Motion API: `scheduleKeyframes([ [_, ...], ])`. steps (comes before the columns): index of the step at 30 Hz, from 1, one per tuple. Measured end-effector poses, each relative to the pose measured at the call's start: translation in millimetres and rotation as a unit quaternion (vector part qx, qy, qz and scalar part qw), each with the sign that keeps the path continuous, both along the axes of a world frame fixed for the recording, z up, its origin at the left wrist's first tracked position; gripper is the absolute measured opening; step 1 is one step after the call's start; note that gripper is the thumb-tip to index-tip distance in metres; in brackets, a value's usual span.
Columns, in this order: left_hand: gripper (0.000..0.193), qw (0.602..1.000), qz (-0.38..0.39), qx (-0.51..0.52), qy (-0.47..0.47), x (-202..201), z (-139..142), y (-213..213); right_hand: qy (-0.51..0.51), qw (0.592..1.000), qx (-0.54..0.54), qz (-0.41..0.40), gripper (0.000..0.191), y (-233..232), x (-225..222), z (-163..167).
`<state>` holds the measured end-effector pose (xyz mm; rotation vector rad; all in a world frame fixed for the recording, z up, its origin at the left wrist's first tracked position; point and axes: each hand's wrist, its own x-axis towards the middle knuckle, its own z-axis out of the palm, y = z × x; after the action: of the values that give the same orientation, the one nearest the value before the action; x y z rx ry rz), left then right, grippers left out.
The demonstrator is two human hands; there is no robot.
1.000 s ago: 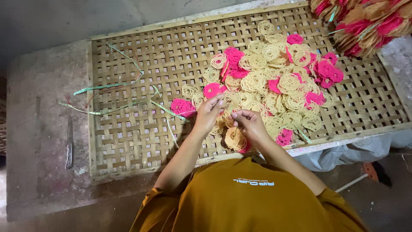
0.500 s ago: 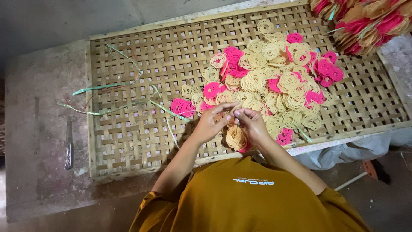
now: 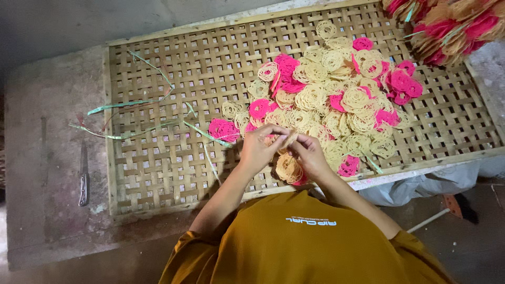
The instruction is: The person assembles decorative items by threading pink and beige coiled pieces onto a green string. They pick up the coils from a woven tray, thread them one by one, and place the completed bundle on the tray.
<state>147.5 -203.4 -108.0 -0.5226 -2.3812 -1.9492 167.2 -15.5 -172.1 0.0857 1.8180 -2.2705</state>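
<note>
My left hand (image 3: 260,148) and my right hand (image 3: 309,153) meet over the near edge of a woven bamboo tray (image 3: 158,173). Together they pinch a small stack of round, lacy noodle crackers (image 3: 288,140), cream coloured. Just below the hands lies another cream cracker stack (image 3: 288,168) with a pink one under it. A loose heap of cream and pink crackers (image 3: 336,100) spreads across the tray beyond my hands. A single pink cracker (image 3: 223,129) lies left of my left hand.
Green ribbon-like strips (image 3: 126,129) lie across the tray's left half. A small knife (image 3: 83,181) rests on the concrete slab to the left. Tied bundles of crackers (image 3: 447,26) sit at the top right corner. A white bag (image 3: 421,184) hangs below the tray's right edge.
My left hand drew back from the pile toward my right hand. Both hands now close together on the small stack.
</note>
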Motion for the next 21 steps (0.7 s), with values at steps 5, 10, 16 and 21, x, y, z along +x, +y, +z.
scheduleKeyframes([
  [5,0.014,0.995,0.024,-0.056,0.081,5.7,30.3,-10.4,0.163,0.969,0.178,-0.046,0.024,8.4,10.6,34.7],
  [10,0.017,0.979,-0.031,-0.105,0.171,-2.7,34.5,-0.1,0.232,0.952,0.199,-0.030,0.022,7.5,18.9,41.6],
  [16,0.042,0.982,-0.056,-0.136,0.119,-46.1,-24.3,37.5,0.110,0.991,0.076,0.013,0.018,10.0,31.4,13.5],
  [21,0.042,0.916,-0.011,-0.307,0.259,-73.1,-60.1,58.1,0.064,0.996,0.049,-0.023,0.019,18.4,35.8,2.4],
])
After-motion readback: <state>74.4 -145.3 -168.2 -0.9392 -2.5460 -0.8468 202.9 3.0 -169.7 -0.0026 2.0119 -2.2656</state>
